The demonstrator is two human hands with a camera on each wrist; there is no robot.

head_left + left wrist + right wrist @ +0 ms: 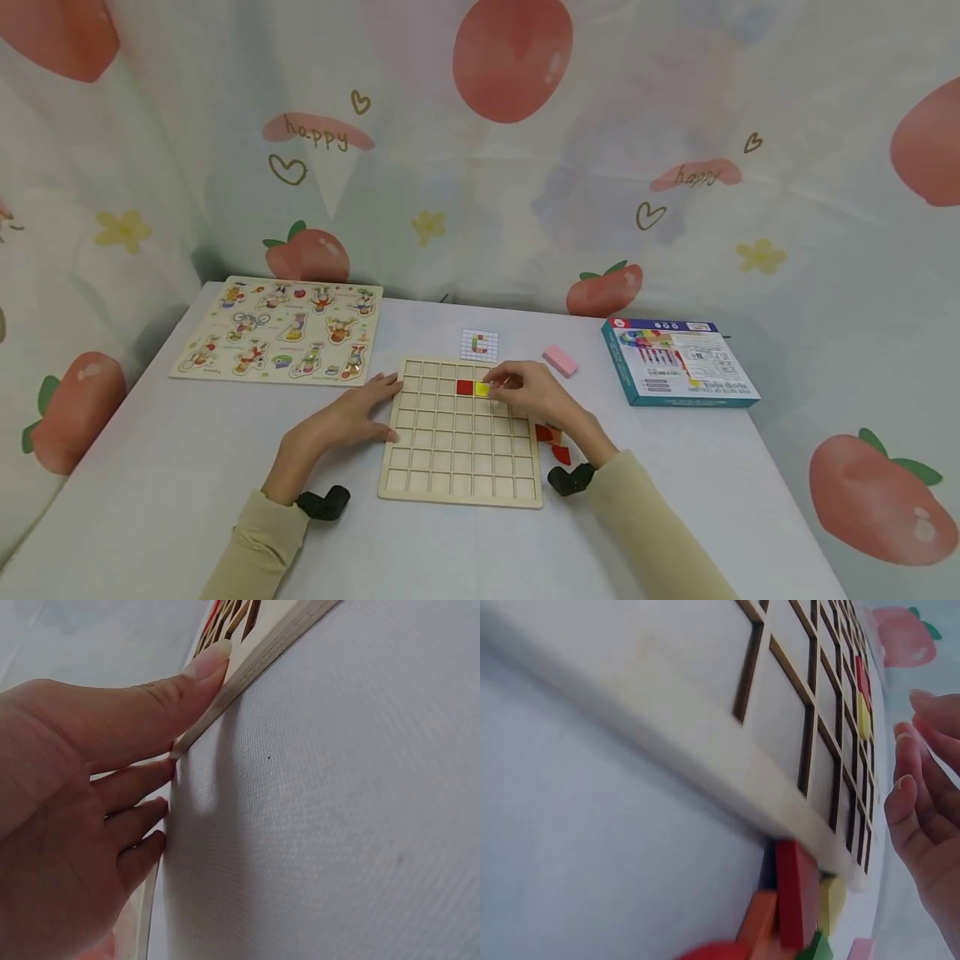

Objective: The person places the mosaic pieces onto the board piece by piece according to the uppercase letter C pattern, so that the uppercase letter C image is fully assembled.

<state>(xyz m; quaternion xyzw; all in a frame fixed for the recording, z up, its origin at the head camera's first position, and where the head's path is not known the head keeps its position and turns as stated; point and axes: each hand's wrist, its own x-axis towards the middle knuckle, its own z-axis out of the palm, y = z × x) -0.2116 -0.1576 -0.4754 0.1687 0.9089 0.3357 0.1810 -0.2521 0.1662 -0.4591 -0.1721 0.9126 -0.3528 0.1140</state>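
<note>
A wooden grid board [429, 457] lies on the white table. In its upper rows, a red square tile [465, 387] and a yellow square tile [482, 389] sit side by side in cells. My left hand [341, 418] rests at the board's left edge; in the left wrist view its thumb [206, 664] touches the frame and its fingers are extended. Beside the yellow tile hovers my right hand [534, 392], fingers loosely bent; the right wrist view shows them apart from the yellow tile [864, 716], with nothing visible between them.
Loose blocks, among them a red block [796, 892], lie along the board's right side. A pattern card [479, 344] and a pink block [560, 361] are behind the board. A picture puzzle board [277, 329] lies back left, a teal-sided box [678, 364] back right.
</note>
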